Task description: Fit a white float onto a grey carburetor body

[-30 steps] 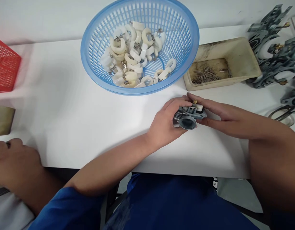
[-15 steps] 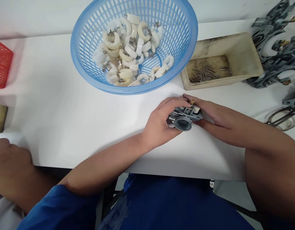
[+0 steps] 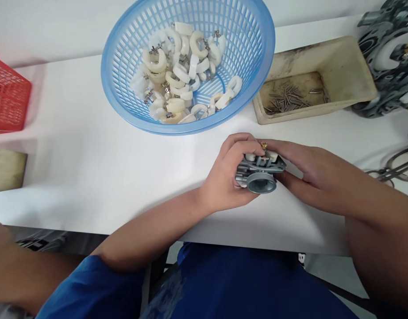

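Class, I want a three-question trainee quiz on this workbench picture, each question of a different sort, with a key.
1. True or false: both hands grip the grey metal part.
2. What fills the blue basket? A) bolts B) white curved plastic pieces C) rags
3. Name what lies in the beige tray.

Key: 1. True: left hand and right hand hold it above the table. 2. B. 3. Thin metal pins.

Far side of the grey metal part point(image 3: 259, 173), hidden behind both hands' fingers point(image 3: 244, 148).
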Available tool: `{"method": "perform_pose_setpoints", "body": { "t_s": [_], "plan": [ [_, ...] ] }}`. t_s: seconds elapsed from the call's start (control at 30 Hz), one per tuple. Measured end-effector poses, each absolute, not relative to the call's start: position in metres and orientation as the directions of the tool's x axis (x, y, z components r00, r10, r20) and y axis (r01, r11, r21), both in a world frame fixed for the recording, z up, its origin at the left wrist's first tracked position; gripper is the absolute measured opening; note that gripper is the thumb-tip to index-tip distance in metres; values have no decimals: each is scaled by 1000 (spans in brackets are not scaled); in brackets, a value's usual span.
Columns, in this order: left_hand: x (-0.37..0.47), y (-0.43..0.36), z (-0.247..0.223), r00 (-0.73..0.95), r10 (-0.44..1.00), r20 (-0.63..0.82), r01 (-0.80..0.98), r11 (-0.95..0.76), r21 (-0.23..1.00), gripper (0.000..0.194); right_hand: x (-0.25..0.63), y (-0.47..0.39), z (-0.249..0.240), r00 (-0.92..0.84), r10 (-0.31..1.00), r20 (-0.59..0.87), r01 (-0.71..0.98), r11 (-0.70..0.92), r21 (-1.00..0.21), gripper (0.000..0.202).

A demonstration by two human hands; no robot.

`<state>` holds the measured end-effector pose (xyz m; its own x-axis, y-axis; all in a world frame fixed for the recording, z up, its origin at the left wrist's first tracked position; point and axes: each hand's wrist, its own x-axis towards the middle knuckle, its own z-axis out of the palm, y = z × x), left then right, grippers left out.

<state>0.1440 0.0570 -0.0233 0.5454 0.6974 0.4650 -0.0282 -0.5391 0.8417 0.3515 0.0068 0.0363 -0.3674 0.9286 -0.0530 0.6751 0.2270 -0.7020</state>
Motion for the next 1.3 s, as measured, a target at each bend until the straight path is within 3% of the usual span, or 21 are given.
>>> {"method": "perform_pose_setpoints", "body": {
  "t_s": [0.17, 0.33, 0.47, 0.73, 0.97, 1.13, 1.3],
  "plan": [
    [142, 55, -22, 485, 700, 525, -43, -581, 813, 54, 348, 5, 39, -349, 933, 89, 632, 304, -713, 70],
    [136, 52, -25, 464, 740, 488, 48, -571, 819, 66, 346, 3, 43, -354, 926, 129, 585, 327, -742, 70],
    [135, 49, -35, 410, 757, 509, 23, -566, 824, 67, 340, 2, 47, -291, 943, 163, 553, 304, -776, 64],
    [136, 49, -33, 322, 757, 568, -40, -589, 807, 50, 338, -1, 45, -216, 967, 131, 506, 226, -833, 56],
    [135, 45, -45, 392, 824, 410, 147, -496, 856, 67, 339, 0, 46, -221, 968, 122, 522, 223, -823, 59],
    [135, 49, -36, 343, 746, 571, 84, -629, 773, 53, 340, 2, 46, -236, 965, 116, 497, 223, -839, 53],
    [137, 52, -34, 372, 717, 590, 200, -682, 703, 61, 339, 3, 41, -206, 970, 132, 472, 216, -855, 51]
  ]
}}
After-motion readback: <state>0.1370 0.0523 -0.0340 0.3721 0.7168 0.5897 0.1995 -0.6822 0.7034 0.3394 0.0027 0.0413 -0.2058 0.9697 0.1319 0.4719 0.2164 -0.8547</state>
